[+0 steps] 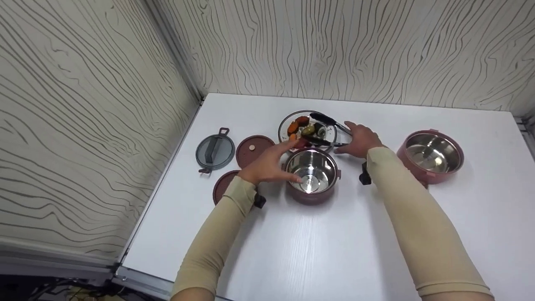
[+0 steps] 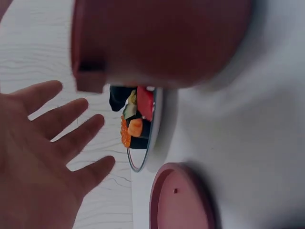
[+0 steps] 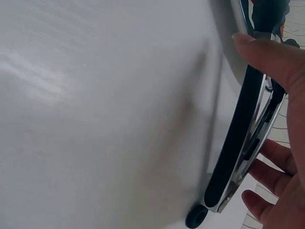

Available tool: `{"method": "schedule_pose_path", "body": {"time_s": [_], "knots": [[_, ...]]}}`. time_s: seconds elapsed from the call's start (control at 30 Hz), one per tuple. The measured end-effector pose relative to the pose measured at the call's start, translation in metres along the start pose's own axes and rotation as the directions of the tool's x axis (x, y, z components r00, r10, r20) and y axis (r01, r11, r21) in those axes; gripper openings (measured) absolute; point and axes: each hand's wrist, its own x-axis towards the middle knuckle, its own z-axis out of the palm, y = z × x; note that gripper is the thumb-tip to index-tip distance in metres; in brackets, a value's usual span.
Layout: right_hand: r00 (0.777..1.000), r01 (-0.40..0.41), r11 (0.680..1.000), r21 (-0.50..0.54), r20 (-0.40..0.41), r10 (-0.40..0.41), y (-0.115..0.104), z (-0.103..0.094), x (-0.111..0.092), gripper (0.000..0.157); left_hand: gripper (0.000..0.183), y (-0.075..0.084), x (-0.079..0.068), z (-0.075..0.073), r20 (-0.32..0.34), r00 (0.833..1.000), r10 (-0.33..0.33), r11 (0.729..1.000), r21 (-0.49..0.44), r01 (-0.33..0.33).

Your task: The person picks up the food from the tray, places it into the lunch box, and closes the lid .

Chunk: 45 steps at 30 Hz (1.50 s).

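My right hand [image 1: 363, 141] holds black-and-silver tongs [image 3: 232, 138] between its thumb and fingers. In the head view their spread black tips reach over a plate [image 1: 285, 128] bearing several sushi pieces [image 1: 301, 121]. My left hand [image 1: 267, 165] has its fingers spread at the left side of a dark red pot [image 1: 310, 198], its thumb above the steel-lined opening. The left wrist view shows the outer wall of the pot [image 2: 162, 43] apart from the left fingers [image 2: 78, 124]. Inside the pot I see only shiny metal.
Farther right stands a wider dark red pot [image 1: 445, 177], partly behind my right sleeve. Left of the plate lie a grey lid [image 1: 225, 152] with a black handle, a round dark red lid [image 1: 247, 156], and another dark red lid [image 1: 221, 186] partly covered by my left arm.
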Motion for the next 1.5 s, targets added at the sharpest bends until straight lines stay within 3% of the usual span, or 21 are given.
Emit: {"method": "schedule_pose_path", "body": {"time_s": [0.17, 0.3, 0.67, 0.97, 1.3, 1.5], "knots": [[1.0, 0.015, 0.999, 0.03, 0.01, -0.015, 0.005, 0.007, -0.001, 0.12, 0.145, 0.001, -0.008, 0.015, 0.046, 0.999, 0.0, 0.998, 0.064, -0.003], [1.0, 0.018, 0.999, 0.041, 0.013, -0.019, 0.009, 0.012, -0.001, 0.122, 0.153, 0.001, -0.013, 0.022, 0.04, 0.999, -0.02, 0.995, 0.094, 0.017], [0.999, 0.036, 0.997, 0.074, 0.014, -0.037, 0.009, 0.009, -0.009, 0.114, 0.146, 0.0, -0.019, 0.039, 0.024, 1.0, -0.011, 0.999, -0.053, 0.012], [0.998, 0.056, 0.995, 0.077, -0.031, -0.053, 0.0, -0.028, -0.01, 0.108, 0.144, 0.0, -0.018, 0.037, -0.008, 0.999, -0.034, 0.995, -0.089, 0.033], [0.998, 0.038, 0.997, -0.063, -0.05, -0.041, -0.005, -0.07, -0.009, 0.097, 0.143, 0.009, -0.016, 0.051, -0.013, 0.999, -0.038, 0.993, -0.113, 0.036], [0.997, 0.057, 0.989, -0.138, -0.049, -0.064, -0.015, -0.076, 0.002, 0.091, 0.144, 0.007, -0.016, 0.054, -0.02, 0.998, -0.053, 0.993, -0.11, 0.05]]}}
